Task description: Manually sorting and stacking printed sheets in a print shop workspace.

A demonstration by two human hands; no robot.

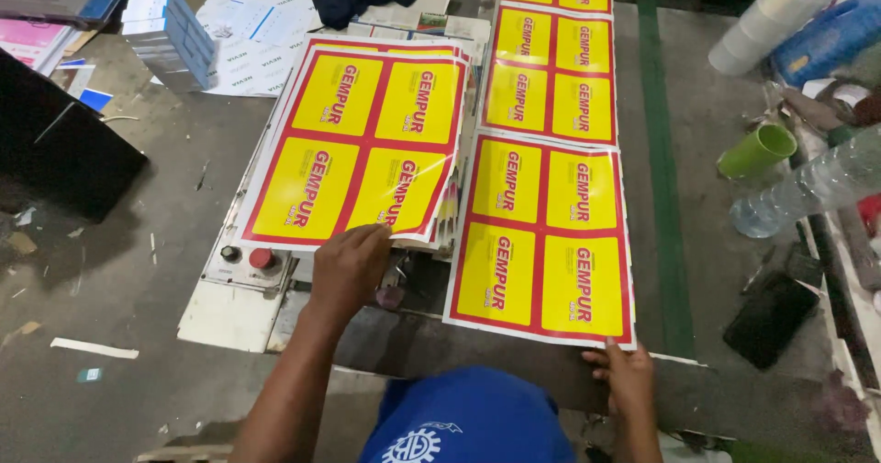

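Two hands on glossy yellow-and-red printed sheets.
Left hand (351,263) pinches the stack (358,142) at 9 o'clock; right hand (627,375) grips the laminated strip (543,243) at 5 o'clock; careful feeding seems next.

Place: print workshop | Evidence: glossy yellow-and-red printed sheets (541,234) lay stacked — machine with red button (262,258) stood on concrete floor (119,270)

Dim, even indoor light with soft shadows. White glare streaks the glossy yellow sheets (367,142). The frame's edges look slightly soft and stretched.
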